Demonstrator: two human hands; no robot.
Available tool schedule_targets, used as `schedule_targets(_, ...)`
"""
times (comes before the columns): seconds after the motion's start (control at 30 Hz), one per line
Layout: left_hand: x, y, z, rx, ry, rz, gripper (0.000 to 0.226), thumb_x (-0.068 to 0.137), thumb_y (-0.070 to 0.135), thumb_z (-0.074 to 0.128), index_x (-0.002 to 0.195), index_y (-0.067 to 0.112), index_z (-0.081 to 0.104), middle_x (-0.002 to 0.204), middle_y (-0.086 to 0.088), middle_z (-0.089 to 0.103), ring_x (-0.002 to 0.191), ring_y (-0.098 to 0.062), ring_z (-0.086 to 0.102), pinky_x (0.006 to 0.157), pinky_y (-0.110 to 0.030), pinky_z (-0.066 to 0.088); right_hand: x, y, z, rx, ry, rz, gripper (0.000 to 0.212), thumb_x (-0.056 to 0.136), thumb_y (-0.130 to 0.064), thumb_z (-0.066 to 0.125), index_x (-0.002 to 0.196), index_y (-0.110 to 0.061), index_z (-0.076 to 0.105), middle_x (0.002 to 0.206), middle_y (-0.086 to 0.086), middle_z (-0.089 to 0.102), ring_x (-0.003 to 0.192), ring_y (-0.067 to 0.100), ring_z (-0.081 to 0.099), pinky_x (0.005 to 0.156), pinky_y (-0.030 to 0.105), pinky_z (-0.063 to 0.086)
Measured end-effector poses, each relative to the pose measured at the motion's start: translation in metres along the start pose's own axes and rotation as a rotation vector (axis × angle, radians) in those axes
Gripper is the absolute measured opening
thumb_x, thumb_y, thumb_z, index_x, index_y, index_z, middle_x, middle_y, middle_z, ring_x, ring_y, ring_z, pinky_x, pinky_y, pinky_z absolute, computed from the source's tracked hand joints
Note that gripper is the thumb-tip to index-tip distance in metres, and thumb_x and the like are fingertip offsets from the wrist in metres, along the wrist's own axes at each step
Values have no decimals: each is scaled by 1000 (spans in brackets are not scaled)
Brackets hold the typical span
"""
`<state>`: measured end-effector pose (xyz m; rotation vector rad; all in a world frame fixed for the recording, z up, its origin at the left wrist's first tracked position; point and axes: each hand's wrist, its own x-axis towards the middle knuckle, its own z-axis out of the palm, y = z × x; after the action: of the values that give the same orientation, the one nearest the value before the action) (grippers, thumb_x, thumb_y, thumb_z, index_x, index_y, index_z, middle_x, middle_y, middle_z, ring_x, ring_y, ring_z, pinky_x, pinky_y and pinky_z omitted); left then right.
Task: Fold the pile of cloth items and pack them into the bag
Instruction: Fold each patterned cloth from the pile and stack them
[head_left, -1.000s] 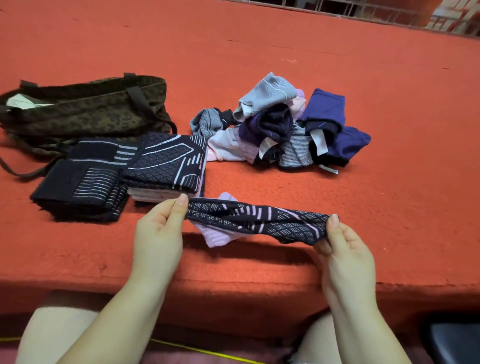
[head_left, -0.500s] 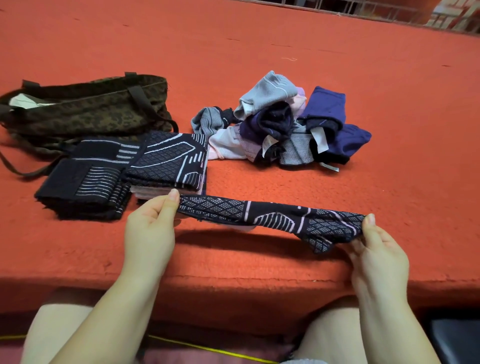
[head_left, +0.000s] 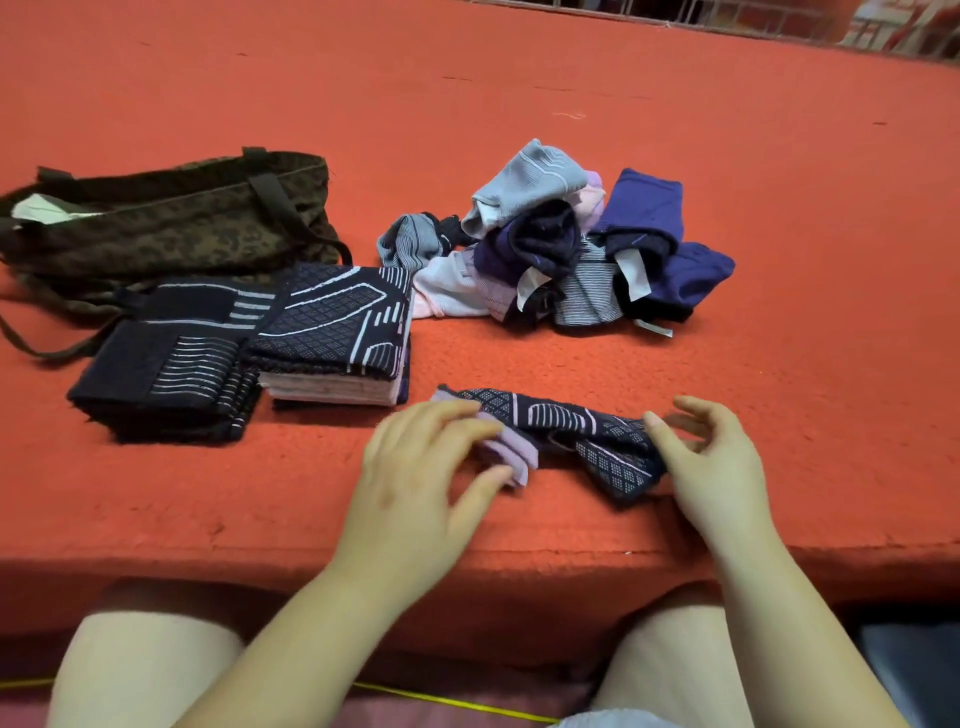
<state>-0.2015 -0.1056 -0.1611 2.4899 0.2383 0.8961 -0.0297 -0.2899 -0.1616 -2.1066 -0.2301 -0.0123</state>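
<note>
Two folded stacks are seen on the orange carpeted surface (head_left: 571, 78): a dark striped stack (head_left: 166, 364) at the left and a taller stack (head_left: 337, 338) topped with a diamond-patterned piece, the two touching side by side. Behind them, touching the dark stack, a camouflage bag (head_left: 171, 223) is laid on its side with its mouth toward the left, a strap trailing off toward the left edge of the picture. To the right of the bag, an unfolded pile of cloth items (head_left: 561, 249) in grey, pink, navy and purple is heaped, just beside the taller stack. Wide bare carpet is left behind the pile and to its right, up to a railing at the far edge. A clear strip of carpet is also left between the pile and the near rim of the surface, which drops away just in front of the hands.

On that strip, close to the rim, a dark patterned cloth (head_left: 566, 431) with a lilac inner side is laid, bunched in the middle. The left hand (head_left: 415, 483) is spread, its fingertips resting on the lilac end. The right hand (head_left: 711, 467) is loosely opened, the thumb touching the cloth's right end; whether anything is pinched cannot be told.
</note>
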Motion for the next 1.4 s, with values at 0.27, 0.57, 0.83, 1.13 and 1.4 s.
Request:
schedule_targets(0.27, 5, 2, 37, 90, -123, 54, 41, 83, 48, 52, 112, 22, 65, 129, -3, 58, 123, -21, 47, 110, -41, 23, -35, 1, 8, -289, -92, -532, 39, 73, -47, 67, 100, -20, 68, 107, -6, 66, 103, 15, 58, 97, 33, 41)
schedule_targets(0.57, 38, -3, 57, 256, -171, -4, 61, 43, 26, 93, 97, 16, 67, 100, -5, 66, 112, -33, 60, 108, -42, 19, -24, -2, 18, -277, 30, -506, 24, 83, -39, 57, 87, -19, 70, 87, -10, 68, 85, 12, 60, 105, 32, 30)
schedule_targets(0.83, 41, -14, 52, 215, -155, 10, 54, 52, 41, 87, 94, 16, 62, 92, 2, 60, 98, -23, 60, 111, -41, 24, -22, -14, 7, -89, 34, -421, 6, 85, -24, 66, 87, -22, 71, 80, -12, 67, 80, 14, 62, 74, 18, 41)
schedule_targets(1.13, 25, -5, 4, -277, -150, -234, 25, 73, 51, 62, 91, 33, 63, 90, 20, 64, 87, 0, 57, 79, -18, 44, -5, -15, -15, -104, 40, -324, 8, 86, -24, 67, 82, -30, 69, 76, -19, 65, 78, 3, 59, 72, 17, 39)
schedule_targets(1.4, 14, -8, -1, -620, -120, -469, 31, 65, 54, 64, 92, 37, 66, 81, 11, 69, 69, -30, 59, 69, -43, 52, -4, -24, -12, -134, -49, -257, 8, 86, -27, 68, 80, -33, 65, 80, -19, 65, 84, 10, 62, 71, 19, 39)
